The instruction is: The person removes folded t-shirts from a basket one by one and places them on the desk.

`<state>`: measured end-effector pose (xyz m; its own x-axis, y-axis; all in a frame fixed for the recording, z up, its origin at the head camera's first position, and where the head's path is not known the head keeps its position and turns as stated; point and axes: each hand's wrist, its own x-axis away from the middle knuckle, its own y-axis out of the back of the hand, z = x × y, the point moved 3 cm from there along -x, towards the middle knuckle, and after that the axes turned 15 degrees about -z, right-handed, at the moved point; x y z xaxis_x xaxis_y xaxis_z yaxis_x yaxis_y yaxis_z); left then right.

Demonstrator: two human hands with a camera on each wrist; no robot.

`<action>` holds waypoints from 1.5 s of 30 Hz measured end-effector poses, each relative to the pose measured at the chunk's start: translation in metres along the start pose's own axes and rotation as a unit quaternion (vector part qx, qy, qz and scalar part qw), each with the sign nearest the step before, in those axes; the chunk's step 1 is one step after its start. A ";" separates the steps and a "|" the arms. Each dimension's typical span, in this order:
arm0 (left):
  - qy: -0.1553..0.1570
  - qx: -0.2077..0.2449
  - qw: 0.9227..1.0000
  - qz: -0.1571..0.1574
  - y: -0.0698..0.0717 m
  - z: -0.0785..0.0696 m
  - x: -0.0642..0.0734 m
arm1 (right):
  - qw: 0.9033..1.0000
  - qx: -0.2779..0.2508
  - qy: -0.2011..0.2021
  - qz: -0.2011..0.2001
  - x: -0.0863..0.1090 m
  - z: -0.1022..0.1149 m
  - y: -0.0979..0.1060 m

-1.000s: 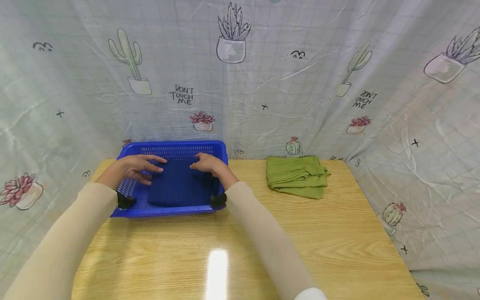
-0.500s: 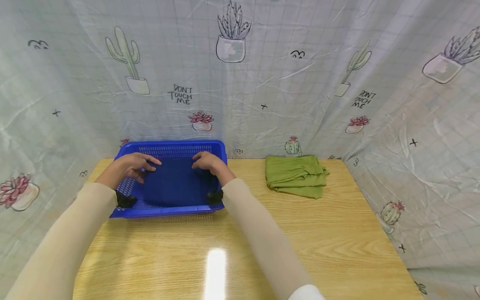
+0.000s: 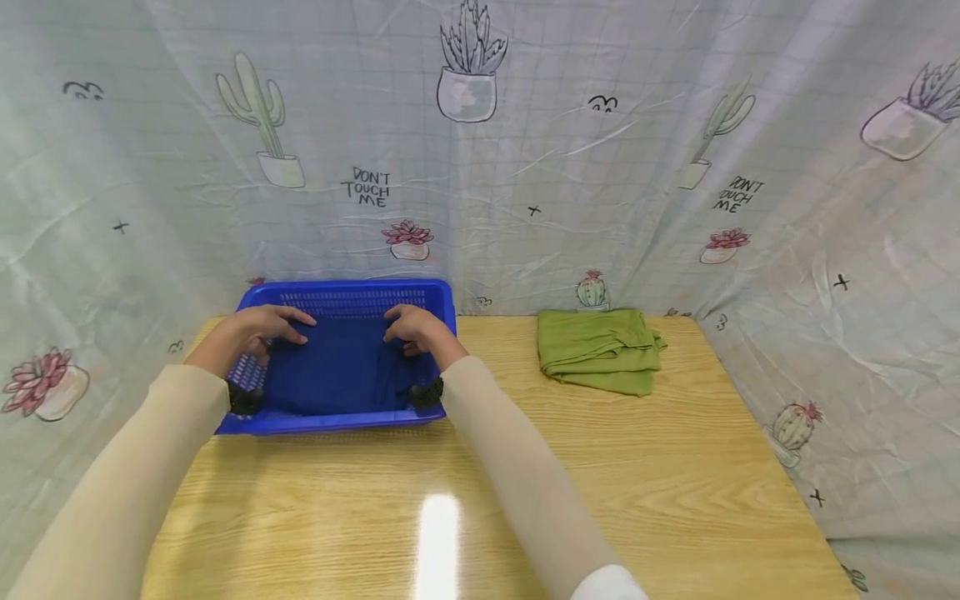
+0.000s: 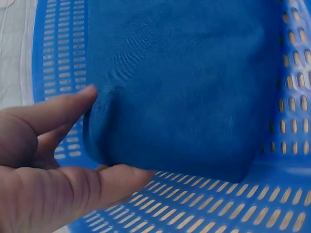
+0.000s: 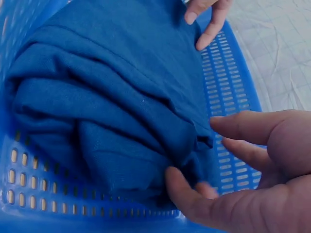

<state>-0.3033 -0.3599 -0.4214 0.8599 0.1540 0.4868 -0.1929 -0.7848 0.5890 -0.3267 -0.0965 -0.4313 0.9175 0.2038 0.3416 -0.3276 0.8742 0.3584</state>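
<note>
A folded dark blue cloth [image 3: 330,367] lies inside a blue plastic basket [image 3: 345,423] with slotted walls. My left hand [image 3: 258,329] is at the cloth's left end; in the left wrist view its index fingertip meets one edge and the thumb lies along the adjoining edge. My right hand [image 3: 420,327] is at the other end. Its fingers are spread in the right wrist view, with the thumb [image 5: 182,189] touching the loose, layered folds of the cloth [image 5: 121,116]. The left hand's fingertips [image 5: 192,17] show there at the far end.
A folded green cloth [image 3: 600,350] lies on the wooden table [image 3: 600,467], to the right of the basket. A curtain printed with cacti [image 3: 525,150] hangs behind the table and along both sides. Black wrist cameras [image 3: 427,393] sit close over the basket's front rim.
The blue cloth has shifted left within the basket, and its left edge is nearer the basket's left wall. My left hand has moved slightly left; my right hand stays nearly in place.
</note>
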 end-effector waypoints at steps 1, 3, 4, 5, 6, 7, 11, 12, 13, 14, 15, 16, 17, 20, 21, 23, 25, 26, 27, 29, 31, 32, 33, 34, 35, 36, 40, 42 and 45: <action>-0.005 -0.004 1.000 0.006 -0.001 -0.002 0.001 | 1.000 0.000 -0.005 -0.007 0.000 0.000 0.001; -0.012 -0.006 1.000 0.016 -0.004 -0.007 0.004 | 1.000 0.004 -0.016 -0.019 0.000 0.000 0.001; -0.015 -0.003 1.000 0.022 -0.005 -0.008 0.004 | 0.999 0.007 -0.024 -0.025 0.000 0.000 0.002; -0.018 0.002 0.999 0.028 -0.006 -0.010 0.006 | 0.999 0.010 -0.029 -0.029 -0.001 0.000 0.002; -0.020 0.007 0.999 0.035 -0.007 -0.011 0.007 | 0.999 0.019 -0.031 -0.031 -0.001 0.000 0.002; -0.023 0.012 0.999 0.044 -0.009 -0.012 0.007 | 0.998 0.033 -0.031 -0.032 -0.002 0.000 0.001; -0.020 0.024 0.996 0.078 -0.013 -0.013 0.008 | 0.997 0.078 -0.022 -0.019 -0.006 0.001 -0.002; -0.020 0.027 0.996 0.085 -0.013 -0.013 0.007 | 0.996 0.081 -0.020 -0.019 -0.007 0.001 -0.002; -0.020 0.029 0.995 0.090 -0.014 -0.013 0.007 | 0.996 0.079 -0.024 -0.021 -0.008 0.001 -0.003; -0.022 0.031 0.995 0.092 -0.014 -0.013 0.007 | 0.997 0.072 -0.030 -0.024 -0.008 0.001 -0.003; -0.024 0.033 0.995 0.086 -0.013 -0.014 0.007 | 0.997 0.064 -0.037 -0.028 -0.009 0.001 -0.003; -0.029 0.038 0.995 0.086 -0.012 -0.014 0.007 | 0.997 0.060 -0.043 -0.032 -0.009 0.001 -0.003; -0.036 0.039 0.995 0.082 -0.011 -0.014 0.007 | 0.996 0.064 -0.043 -0.034 -0.009 0.001 -0.002; -0.046 0.050 0.995 0.072 -0.006 -0.014 0.007 | 0.995 0.088 -0.030 -0.021 -0.010 0.002 -0.001; -0.045 0.057 0.995 0.072 -0.005 -0.014 0.006 | 0.995 0.095 -0.023 -0.014 -0.010 0.002 -0.001; -0.040 0.072 0.994 0.072 -0.003 -0.015 0.006 | 0.995 0.102 -0.007 0.004 -0.010 0.002 0.000; -0.035 0.086 0.993 0.078 -0.003 -0.015 0.005 | 0.994 0.104 0.003 0.019 -0.010 0.001 -0.001; -0.037 0.088 0.992 0.080 -0.004 -0.016 0.004 | 0.995 0.102 0.005 0.024 -0.009 0.001 -0.001; -0.040 0.087 0.992 0.080 -0.004 -0.016 0.004 | 0.995 0.099 0.006 0.026 -0.009 0.001 -0.001; -0.050 0.077 0.993 0.073 -0.003 -0.017 0.004 | 0.995 0.097 0.006 0.021 -0.008 0.001 -0.002; -0.059 0.064 0.994 0.064 -0.003 -0.017 0.004 | 0.995 0.095 0.007 0.011 -0.008 0.001 -0.003; -0.061 0.061 0.994 0.061 -0.003 -0.017 0.004 | 0.995 0.096 0.011 0.007 -0.008 0.001 -0.004; -0.062 0.061 0.994 0.061 -0.003 -0.016 0.004 | 0.995 0.096 0.015 0.002 -0.008 0.002 -0.005; -0.063 0.064 0.994 0.061 -0.003 -0.016 0.005 | 0.995 0.098 0.020 -0.002 -0.008 0.003 -0.005; -0.063 0.069 0.994 0.065 -0.003 -0.016 0.005 | 0.994 0.103 0.026 -0.002 -0.008 0.004 -0.006; -0.063 0.072 0.993 0.067 -0.003 -0.015 0.005 | 0.994 0.108 0.032 -0.002 -0.008 0.004 -0.007; -0.062 0.077 0.993 0.071 -0.003 -0.012 0.006 | 0.992 0.120 0.039 0.019 -0.007 0.005 -0.010; -0.063 0.074 0.993 0.068 -0.001 -0.010 0.006 | 0.992 0.116 0.036 0.040 -0.007 0.004 -0.010; -0.058 0.085 0.992 0.069 -0.001 -0.007 0.007 | 0.991 0.110 0.026 0.074 -0.008 0.002 -0.010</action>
<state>-0.3009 -0.3535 -0.4142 0.8817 -0.0248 0.4712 -0.2388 -0.8848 0.4002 -0.3315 -0.1076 -0.4354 0.8646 0.3493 0.3611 -0.4947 0.7174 0.4905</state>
